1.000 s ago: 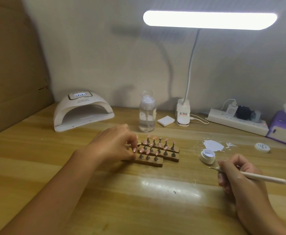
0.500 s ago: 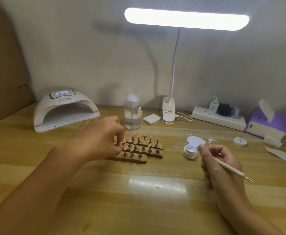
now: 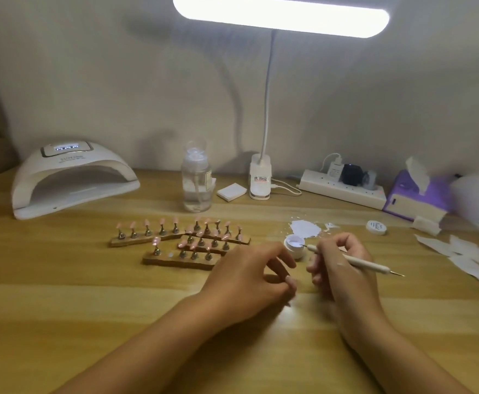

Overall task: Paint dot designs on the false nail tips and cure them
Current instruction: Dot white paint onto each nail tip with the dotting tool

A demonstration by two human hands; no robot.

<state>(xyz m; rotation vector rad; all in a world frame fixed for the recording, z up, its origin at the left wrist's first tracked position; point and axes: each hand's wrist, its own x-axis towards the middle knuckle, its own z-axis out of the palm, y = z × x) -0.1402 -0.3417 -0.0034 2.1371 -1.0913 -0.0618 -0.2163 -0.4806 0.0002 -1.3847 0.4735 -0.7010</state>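
Observation:
Several pink false nail tips on small metal stands sit on three wooden strips at the table's middle. One spot on the front strip is bare. My left hand hovers just right of the strips, fingers curled in and pinching a small pale nail tip, mostly hidden. My right hand grips a white dotting pen. Its front tip dips into a small open white gel pot. The white curing lamp stands at the back left, its display lit.
A clear pump bottle, a white pad and a desk lamp's base stand behind the strips. A power strip, a purple tissue box, the pot's lid and paper scraps lie to the right.
My left hand has left the strips and moved right toward my right hand. The right hand has turned the pen so its tip reaches the pot. The view has shifted.

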